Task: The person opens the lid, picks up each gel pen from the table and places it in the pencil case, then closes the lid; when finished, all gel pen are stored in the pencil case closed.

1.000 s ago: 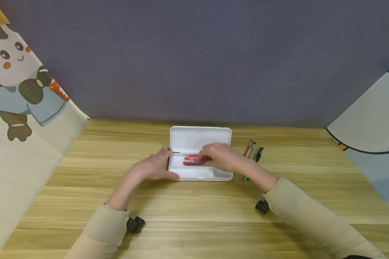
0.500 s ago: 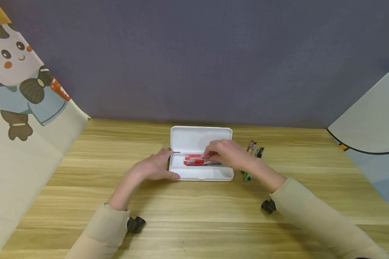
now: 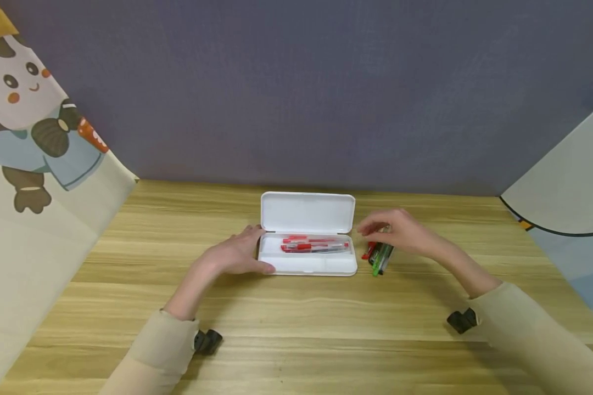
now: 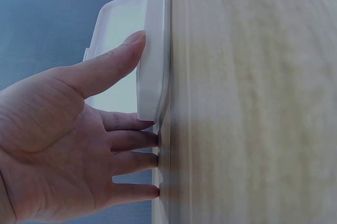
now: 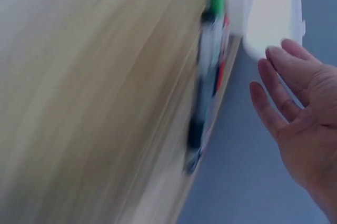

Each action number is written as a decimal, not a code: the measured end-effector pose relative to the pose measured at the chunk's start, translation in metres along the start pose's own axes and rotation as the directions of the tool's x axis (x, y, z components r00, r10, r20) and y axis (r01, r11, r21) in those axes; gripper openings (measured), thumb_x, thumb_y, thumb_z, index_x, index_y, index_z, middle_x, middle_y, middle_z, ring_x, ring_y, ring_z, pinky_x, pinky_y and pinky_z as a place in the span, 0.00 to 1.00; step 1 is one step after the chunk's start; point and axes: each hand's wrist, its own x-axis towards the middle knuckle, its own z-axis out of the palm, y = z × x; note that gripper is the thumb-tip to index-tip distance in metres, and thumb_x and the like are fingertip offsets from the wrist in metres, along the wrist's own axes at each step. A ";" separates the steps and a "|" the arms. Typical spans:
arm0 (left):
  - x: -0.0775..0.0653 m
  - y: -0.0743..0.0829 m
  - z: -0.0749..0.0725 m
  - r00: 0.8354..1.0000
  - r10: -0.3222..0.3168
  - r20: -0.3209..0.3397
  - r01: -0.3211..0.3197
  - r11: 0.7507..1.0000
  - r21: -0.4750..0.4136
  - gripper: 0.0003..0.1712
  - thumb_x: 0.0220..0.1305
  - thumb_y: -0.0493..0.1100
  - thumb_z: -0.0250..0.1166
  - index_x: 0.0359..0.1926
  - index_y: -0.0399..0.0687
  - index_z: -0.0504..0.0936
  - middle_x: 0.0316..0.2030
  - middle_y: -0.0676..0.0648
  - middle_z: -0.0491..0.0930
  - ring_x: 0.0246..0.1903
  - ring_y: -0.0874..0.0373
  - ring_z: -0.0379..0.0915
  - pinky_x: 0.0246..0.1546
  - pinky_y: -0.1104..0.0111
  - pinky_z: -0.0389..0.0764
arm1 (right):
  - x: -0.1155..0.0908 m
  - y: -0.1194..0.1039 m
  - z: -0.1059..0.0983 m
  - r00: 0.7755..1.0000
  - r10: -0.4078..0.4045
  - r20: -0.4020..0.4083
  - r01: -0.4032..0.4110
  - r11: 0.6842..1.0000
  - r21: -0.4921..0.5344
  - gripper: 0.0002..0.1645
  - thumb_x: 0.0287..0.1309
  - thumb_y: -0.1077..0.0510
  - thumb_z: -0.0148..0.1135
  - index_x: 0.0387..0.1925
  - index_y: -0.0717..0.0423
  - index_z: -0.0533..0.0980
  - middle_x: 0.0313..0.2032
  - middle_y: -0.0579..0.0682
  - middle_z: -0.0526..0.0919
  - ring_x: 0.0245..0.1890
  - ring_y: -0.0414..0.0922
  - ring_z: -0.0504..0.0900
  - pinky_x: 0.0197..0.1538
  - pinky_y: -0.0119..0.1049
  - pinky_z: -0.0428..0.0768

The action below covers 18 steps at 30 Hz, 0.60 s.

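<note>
Beige sleeves [image 3: 158,343] enter at the lower left and lower right of the frame, each with a black wrist camera [image 3: 207,342] at the cuff, above a wood-grain table [image 3: 296,329]. Left of centre, the left hand [image 3: 234,255] has its grip spread: the thumb rests on the front wall of the white case [image 3: 291,266], and the straight fingers extend toward its back left corner. The case sits on the table at the centre, with red pens [image 3: 303,248] lying in its back compartment. Just beside its right end lie bunched loose pens [image 3: 382,259], green, black and red. The right hand [image 3: 407,233] is over their far part, its grip slack, thumb and fingers slightly parted. The lid [image 3: 307,213] is raised at the case's back edge. A grey wall [image 3: 296,99] fills the top; a cartoon figure [image 3: 24,109] shows upper left.
</note>
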 end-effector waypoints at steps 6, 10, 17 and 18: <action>0.001 -0.001 0.000 1.000 0.011 0.000 -0.011 1.000 0.008 0.55 0.62 0.57 0.73 0.79 0.38 0.56 0.81 0.32 0.49 0.82 0.35 0.40 0.82 0.40 0.48 | -0.025 0.023 -0.012 0.999 0.042 0.013 -0.041 0.999 -0.033 0.16 0.57 0.66 0.73 0.48 0.55 0.86 0.41 0.47 0.91 0.41 0.41 0.88 0.45 0.37 0.88; 0.001 -0.001 0.000 1.000 0.009 0.000 -0.009 1.000 0.012 0.55 0.62 0.58 0.73 0.79 0.38 0.55 0.81 0.32 0.49 0.81 0.34 0.40 0.81 0.40 0.48 | -0.036 0.035 -0.015 0.998 0.059 0.032 -0.058 0.997 -0.049 0.18 0.55 0.68 0.74 0.48 0.54 0.86 0.41 0.46 0.91 0.43 0.45 0.89 0.47 0.45 0.89; 0.002 0.000 0.001 1.000 0.014 0.002 -0.014 1.000 0.012 0.56 0.62 0.58 0.73 0.79 0.37 0.56 0.80 0.32 0.50 0.81 0.34 0.41 0.81 0.40 0.49 | -0.044 0.044 -0.015 0.992 0.109 0.068 -0.105 0.993 -0.059 0.19 0.53 0.69 0.74 0.47 0.53 0.86 0.43 0.46 0.91 0.46 0.52 0.89 0.53 0.51 0.88; 0.002 0.000 0.001 1.000 0.015 0.002 -0.015 1.000 0.012 0.55 0.62 0.58 0.73 0.79 0.37 0.56 0.80 0.32 0.50 0.81 0.34 0.40 0.81 0.40 0.48 | -0.044 0.045 -0.015 0.992 0.107 0.071 -0.102 0.993 -0.062 0.19 0.52 0.69 0.75 0.46 0.53 0.86 0.43 0.47 0.91 0.45 0.52 0.89 0.52 0.51 0.88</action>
